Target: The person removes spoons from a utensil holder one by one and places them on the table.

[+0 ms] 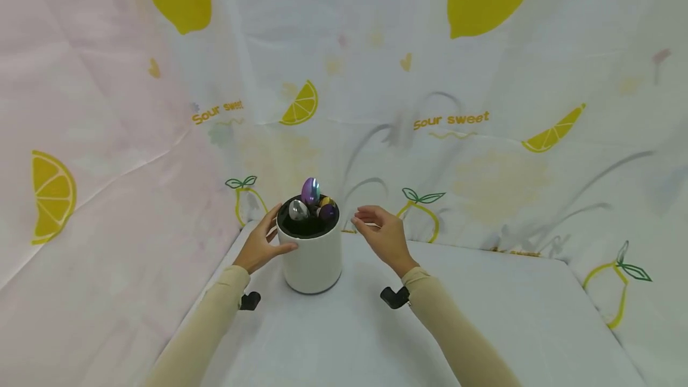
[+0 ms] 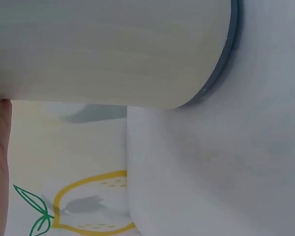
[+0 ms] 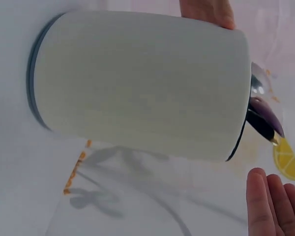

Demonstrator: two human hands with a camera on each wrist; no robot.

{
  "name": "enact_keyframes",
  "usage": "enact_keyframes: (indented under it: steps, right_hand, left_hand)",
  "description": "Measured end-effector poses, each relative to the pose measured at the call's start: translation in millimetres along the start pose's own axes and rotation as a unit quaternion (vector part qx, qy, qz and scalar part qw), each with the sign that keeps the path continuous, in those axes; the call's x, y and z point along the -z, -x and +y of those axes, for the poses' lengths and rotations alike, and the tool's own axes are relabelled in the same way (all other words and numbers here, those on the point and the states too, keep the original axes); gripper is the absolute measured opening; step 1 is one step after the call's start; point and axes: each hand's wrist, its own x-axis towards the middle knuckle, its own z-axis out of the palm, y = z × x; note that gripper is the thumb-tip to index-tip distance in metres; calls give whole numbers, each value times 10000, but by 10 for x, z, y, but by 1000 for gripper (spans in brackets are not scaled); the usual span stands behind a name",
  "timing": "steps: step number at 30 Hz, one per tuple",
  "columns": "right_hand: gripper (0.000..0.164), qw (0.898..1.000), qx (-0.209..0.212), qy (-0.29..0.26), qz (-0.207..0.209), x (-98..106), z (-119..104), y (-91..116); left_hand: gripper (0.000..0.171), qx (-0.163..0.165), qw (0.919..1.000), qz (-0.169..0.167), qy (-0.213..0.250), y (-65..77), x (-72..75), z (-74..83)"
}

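A white cylindrical utensil holder (image 1: 313, 267) with a black top stands upright on the white table. Spoon heads poke up from it: a silver spoon (image 1: 298, 210), a shiny purple-blue spoon (image 1: 310, 191) and a dark purple spoon (image 1: 326, 212), with a gold piece (image 1: 325, 200) behind; their lower parts are hidden inside. My left hand (image 1: 264, 245) grips the holder's upper left side, thumb across the front, fingers round the far side. Just right of the rim, my right hand (image 1: 384, 236) is held in the air, fingers loosely bent, apart from the holder and holding nothing.
The white table (image 1: 484, 309) extends right and forward of the holder. Printed cloth walls (image 1: 376, 76) with lemon patterns rise close behind and along the left. Each wrist carries a black mount, such as the one on the right wrist (image 1: 395, 297).
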Motion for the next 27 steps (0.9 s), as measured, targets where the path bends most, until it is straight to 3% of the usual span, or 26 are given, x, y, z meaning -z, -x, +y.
enact_keyframes:
  steps: [5,7,15,23,27]
  right_hand:
    - [24,9997,46,-161,-163,-175,24,-36]
    - [25,9992,81,-339,-172,-244,86,-56]
    - [25,9979,-133,-633,-39,-406,406,-141]
    - [26,9966,-269,-778,-44,-477,408,-191]
    - [25,9915,-529,-1187,-56,-504,384,-208]
  left_hand:
    - [104,112,9998,138,43,-70,-24,-275]
    - [103,103,9998,158,31,-75,-26,-293]
    - [103,-12,9999,164,29,-59,-46,-266]
    - [101,56,9998,174,52,-57,-47,-267]
    - [101,69,9999,119,102,-28,-46,-162]
